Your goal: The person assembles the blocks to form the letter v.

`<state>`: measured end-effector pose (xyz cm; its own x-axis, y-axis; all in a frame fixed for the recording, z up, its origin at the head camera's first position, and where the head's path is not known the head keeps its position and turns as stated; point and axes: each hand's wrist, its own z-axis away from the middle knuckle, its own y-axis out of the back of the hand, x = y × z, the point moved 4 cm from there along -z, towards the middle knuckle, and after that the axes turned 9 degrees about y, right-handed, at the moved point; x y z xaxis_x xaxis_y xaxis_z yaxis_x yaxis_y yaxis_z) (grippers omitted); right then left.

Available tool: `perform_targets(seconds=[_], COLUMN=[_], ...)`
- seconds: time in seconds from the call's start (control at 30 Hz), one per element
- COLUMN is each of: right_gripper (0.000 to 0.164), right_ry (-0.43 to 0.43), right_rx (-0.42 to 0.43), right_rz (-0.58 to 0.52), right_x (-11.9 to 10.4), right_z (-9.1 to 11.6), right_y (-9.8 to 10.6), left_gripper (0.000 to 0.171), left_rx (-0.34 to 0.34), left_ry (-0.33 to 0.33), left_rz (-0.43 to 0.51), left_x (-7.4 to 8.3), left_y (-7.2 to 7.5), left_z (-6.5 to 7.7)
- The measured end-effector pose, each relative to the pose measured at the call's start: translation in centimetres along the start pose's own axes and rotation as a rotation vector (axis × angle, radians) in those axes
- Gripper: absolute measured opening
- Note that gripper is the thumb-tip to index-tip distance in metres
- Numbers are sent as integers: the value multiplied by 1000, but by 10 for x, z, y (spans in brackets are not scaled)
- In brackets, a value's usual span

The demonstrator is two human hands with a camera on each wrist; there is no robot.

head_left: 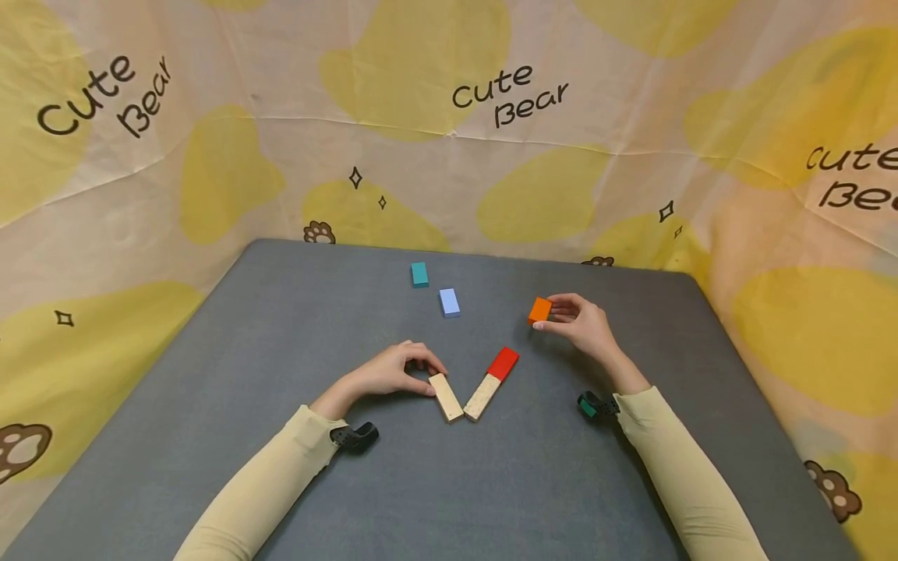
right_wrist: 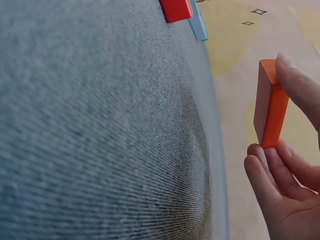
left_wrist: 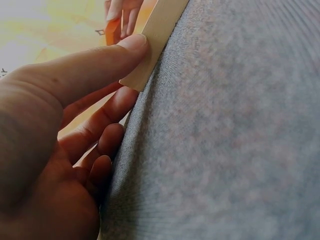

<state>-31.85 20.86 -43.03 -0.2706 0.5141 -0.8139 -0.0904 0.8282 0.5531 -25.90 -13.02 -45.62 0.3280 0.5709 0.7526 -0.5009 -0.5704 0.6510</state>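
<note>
My left hand (head_left: pixel 394 369) pinches the upper end of a plain wooden block (head_left: pixel 447 398) between thumb and fingers; the block lies on the grey table. To its right slants another wooden block (head_left: pixel 482 398), with a red block (head_left: pixel 503 363) set end to end at its upper end. The two wooden blocks come close at their lower ends, making a V. Held above the table, an orange block (right_wrist: pixel 271 105) is gripped by my right hand (head_left: pixel 588 329), thumb on one end and fingertips on the other.
Farther back on the table (head_left: pixel 316 304) lie a light blue block (head_left: pixel 450 303) and a teal block (head_left: pixel 419 275). A printed cloth (head_left: pixel 421 93) with yellow patches hangs behind and around the table. Black straps (head_left: pixel 355 438) circle both wrists.
</note>
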Motion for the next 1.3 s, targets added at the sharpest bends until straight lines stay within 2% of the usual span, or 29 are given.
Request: perform_targets(seconds=[0.33, 0.57, 0.8, 1.3], right_gripper=[73, 72, 71, 74], right_ry=[37, 13, 11, -27], right_rx=[-17, -31, -3, -8], right_rz=[41, 21, 46, 59], right_x=[0, -1, 0, -1], right_z=[3, 7, 10, 15], right_y=[-5, -9, -13, -21], left_gripper=[33, 33, 33, 33], left_rx=[4, 0, 2, 9], left_ry=[1, 2, -9, -32], left_rz=[3, 2, 3, -3], left_x=[0, 0, -1, -1], left_y=[0, 0, -1, 0], left_z=[0, -1, -2, 0])
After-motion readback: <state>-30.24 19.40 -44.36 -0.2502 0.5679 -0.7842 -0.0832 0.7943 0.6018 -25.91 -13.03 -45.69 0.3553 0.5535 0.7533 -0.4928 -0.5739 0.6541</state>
